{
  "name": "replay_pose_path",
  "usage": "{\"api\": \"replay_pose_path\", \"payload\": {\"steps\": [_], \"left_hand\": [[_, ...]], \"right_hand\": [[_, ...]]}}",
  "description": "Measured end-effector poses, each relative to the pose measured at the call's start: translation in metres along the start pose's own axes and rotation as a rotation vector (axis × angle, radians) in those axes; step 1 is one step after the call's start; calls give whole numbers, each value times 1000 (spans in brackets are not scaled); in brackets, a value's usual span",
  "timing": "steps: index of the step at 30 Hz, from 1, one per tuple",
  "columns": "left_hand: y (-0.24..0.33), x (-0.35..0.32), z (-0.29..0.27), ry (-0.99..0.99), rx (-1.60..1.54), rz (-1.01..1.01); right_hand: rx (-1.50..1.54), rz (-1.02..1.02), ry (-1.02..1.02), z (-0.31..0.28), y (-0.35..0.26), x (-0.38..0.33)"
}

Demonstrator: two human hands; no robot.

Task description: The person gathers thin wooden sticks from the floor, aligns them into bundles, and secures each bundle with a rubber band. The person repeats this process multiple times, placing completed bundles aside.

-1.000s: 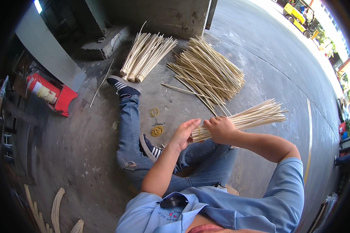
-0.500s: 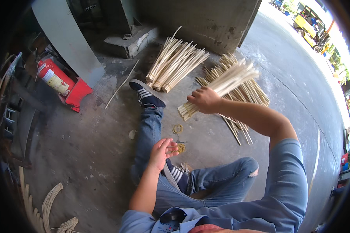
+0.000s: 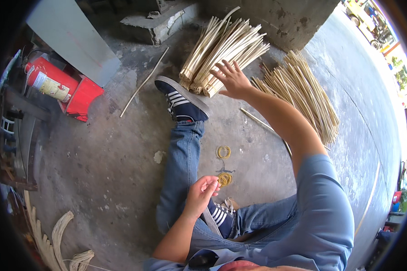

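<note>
With the right hand spread empty over the bundled sticks at upper centre and the left hand loosely curled, empty, near rubber bands mid-frame, laying bundles parallel seems wise on this stained concrete floor, a red extinguisher upper left.

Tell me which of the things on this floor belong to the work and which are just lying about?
In use: bundled cane sticks under the open right hand; loose stick pile; rubber bands by the left hand.

Lying about: fire extinguisher, concrete block, single thin stick, curved strips.
</note>
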State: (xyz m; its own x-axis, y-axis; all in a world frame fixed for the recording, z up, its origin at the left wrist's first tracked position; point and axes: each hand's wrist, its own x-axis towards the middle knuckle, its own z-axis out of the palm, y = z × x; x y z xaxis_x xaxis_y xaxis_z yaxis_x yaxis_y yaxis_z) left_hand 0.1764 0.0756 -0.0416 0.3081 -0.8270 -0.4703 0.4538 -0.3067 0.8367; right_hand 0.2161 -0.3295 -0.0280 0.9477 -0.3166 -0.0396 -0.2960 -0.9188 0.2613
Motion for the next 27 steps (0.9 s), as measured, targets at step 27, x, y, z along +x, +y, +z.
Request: {"api": "replay_pose_path", "payload": {"steps": [27], "left_hand": [[-72,34,117,-169,187,-224]], "right_hand": [[433,699,46,112,54,-333]]}}
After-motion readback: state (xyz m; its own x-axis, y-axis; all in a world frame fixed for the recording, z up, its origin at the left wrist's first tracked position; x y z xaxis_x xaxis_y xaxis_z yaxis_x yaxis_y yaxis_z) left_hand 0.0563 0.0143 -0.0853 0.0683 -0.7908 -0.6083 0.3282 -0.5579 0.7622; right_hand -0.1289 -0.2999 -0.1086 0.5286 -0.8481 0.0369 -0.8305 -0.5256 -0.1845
